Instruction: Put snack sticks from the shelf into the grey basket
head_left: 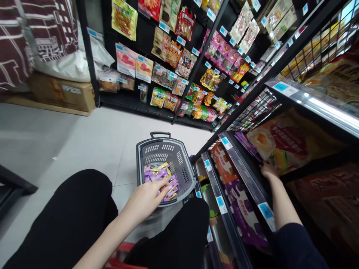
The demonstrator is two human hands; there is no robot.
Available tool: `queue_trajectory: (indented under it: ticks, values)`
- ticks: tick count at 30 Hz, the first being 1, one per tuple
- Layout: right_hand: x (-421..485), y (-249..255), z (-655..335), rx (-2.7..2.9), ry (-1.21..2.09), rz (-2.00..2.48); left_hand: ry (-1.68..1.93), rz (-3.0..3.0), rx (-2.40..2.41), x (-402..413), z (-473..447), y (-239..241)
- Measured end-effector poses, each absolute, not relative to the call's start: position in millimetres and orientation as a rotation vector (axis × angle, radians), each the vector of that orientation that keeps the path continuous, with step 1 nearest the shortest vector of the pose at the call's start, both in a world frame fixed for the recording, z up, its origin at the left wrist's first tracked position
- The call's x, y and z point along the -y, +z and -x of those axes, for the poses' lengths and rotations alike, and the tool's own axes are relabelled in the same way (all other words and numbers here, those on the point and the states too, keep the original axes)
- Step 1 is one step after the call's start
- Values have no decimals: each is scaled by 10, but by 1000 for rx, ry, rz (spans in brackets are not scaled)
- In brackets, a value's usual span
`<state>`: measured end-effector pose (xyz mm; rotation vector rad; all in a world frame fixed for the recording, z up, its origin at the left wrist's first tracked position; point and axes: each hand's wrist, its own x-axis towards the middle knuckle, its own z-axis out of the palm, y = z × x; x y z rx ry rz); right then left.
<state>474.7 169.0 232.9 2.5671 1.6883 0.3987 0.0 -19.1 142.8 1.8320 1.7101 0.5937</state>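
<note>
My left hand (150,194) reaches over the near side of a grey basket (188,160). Its fingers are bent closed around small purple packets (161,175) from a loose pile, mixed with yellow ones. On the right, my right hand (269,171) is inside a shelf, at the near end of a row of thin purple packets (247,145). Its fingertips are in shadow against these packets, so I cannot tell if they grip. Close behind that hand stands a large yellow bag (291,140) with a red label.
Below the shelf's price-tag edge (252,186) sit orange packs (224,162) and purple packs (241,205). A black rack (134,106) of hanging snack bags stands ahead. At left are a cardboard box (66,91) and pale floor (92,138). My knees flank the basket.
</note>
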Motion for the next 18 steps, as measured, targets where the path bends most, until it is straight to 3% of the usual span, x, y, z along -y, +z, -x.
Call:
queue_trajectory:
  ticks: [9,18]
  values:
    - [-1694,2251,-4936,-1734,367,-2389,624,-1867,-1630,189,-31,1384]
    - [-1050,2540,-4269,-2252,710,-2220,832,-1759,-1457,258,-44,1410]
